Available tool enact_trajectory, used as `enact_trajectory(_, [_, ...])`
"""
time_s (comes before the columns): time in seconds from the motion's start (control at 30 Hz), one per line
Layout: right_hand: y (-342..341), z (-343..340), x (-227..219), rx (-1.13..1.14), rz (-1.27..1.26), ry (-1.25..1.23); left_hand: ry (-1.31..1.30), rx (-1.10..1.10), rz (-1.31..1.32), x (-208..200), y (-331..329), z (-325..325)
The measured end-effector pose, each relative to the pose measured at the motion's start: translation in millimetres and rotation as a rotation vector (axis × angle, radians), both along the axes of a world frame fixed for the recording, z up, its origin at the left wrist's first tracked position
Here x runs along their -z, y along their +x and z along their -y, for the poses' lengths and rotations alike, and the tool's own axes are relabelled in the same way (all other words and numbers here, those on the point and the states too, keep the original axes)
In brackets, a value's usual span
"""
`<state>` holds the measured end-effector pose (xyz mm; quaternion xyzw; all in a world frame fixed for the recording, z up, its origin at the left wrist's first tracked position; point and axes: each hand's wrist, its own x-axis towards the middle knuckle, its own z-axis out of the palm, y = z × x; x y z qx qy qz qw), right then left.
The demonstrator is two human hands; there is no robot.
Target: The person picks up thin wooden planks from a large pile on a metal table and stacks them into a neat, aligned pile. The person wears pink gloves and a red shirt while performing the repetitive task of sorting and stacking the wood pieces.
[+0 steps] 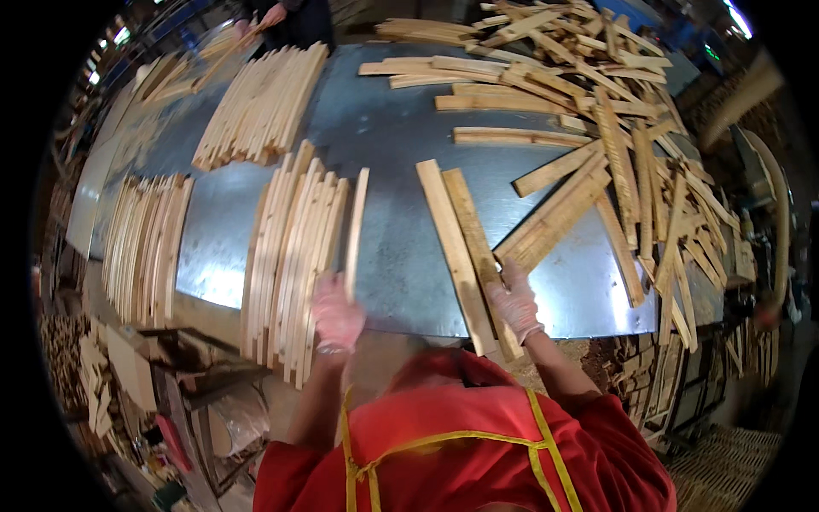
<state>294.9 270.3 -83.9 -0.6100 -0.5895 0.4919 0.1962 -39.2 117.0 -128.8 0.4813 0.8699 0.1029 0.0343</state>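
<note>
Both gloved hands are down at the near edge of the metal table point(401, 222). The left hand point(336, 314) is closed around the near end of a thin wooden slat point(355, 229), fingers wrapped on it, and that slat stands on edge just to the right of the near stack of slats point(290, 256), running away toward the far side. The stack itself is packed tight, slats side by side on edge, its near ends hanging past the table edge.

Over on the right, the right hand point(514, 303) rests on two flat boards point(465, 247) that lie side by side, angled from the far left toward the near right. The fingers lie curled over the right-hand board near its near end, gripping it; how firmly they press cannot be told. The boards' near ends reach past the table edge.

Further right and far, a loose heap of boards point(614, 145) sprawls across the table, pieces crossing every which way and spilling down the right side. On the left, another row of slats point(141, 243) sits near the table's left edge, and a third stack point(260, 107) lies farther back. At the far left corner another person's hand point(273, 15) touches slats there. The person wears a red top with yellow apron straps point(444, 444).
</note>
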Motion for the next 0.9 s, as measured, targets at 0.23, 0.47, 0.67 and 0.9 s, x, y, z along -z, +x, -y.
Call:
enact_trajectory(0.23, [110,-129,73,0.529,0.015,0.083,-0.142,-0.072,-0.131,-10,-19,7])
enact_trajectory(0.47, [125,-215,110,0.639,-0.469,-0.129,-0.106,0.368,0.099,-6,104,-51])
enact_trajectory(0.67, [109,-190,60,0.563,-0.986,-0.17,-0.109,0.413,0.191,-6,156,-58])
enact_trajectory(0.9, [79,-243,77,0.517,-0.937,-0.104,-0.072,0.389,0.36,-23,171,-94])
